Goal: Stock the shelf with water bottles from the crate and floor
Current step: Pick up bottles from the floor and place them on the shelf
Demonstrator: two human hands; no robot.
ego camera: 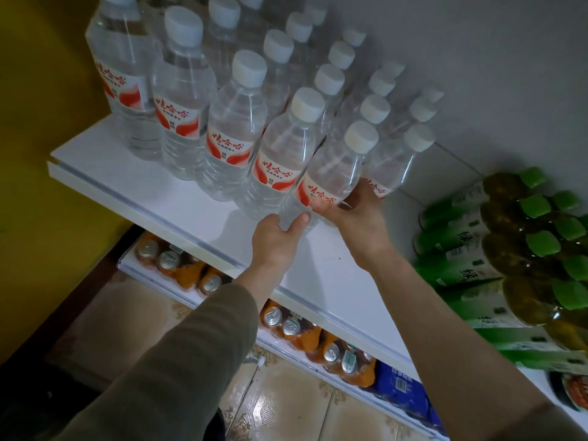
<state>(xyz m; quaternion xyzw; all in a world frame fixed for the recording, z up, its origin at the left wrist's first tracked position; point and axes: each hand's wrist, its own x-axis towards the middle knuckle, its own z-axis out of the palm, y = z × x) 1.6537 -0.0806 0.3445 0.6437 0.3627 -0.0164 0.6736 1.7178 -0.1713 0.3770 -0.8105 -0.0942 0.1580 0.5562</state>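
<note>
Lighting: dim, soft, indoor; source not visible.
Shelf (105, 160): brightest surface. Wall (477, 58): grey, shaded.
Shadows: faint, soft-edged, under bottles (235, 132).
Glare: thin highlights on bottle shoulders; sheen on floor tiles (286, 393).
Focus: rear bottles soft; lower left corner near black.
Distortion: wide-angle, shelf edge slanted, margins stretched.

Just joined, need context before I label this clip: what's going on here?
A person is stocking a white shelf with water. Both hands are on one water bottle in the front row: the left hand grips its base and the right hand holds it around the label. Rows of white-capped bottles already stand behind and to its left. Green-capped bottles sit to the right, and orange cans on the shelf below. No crate is in view.
</note>
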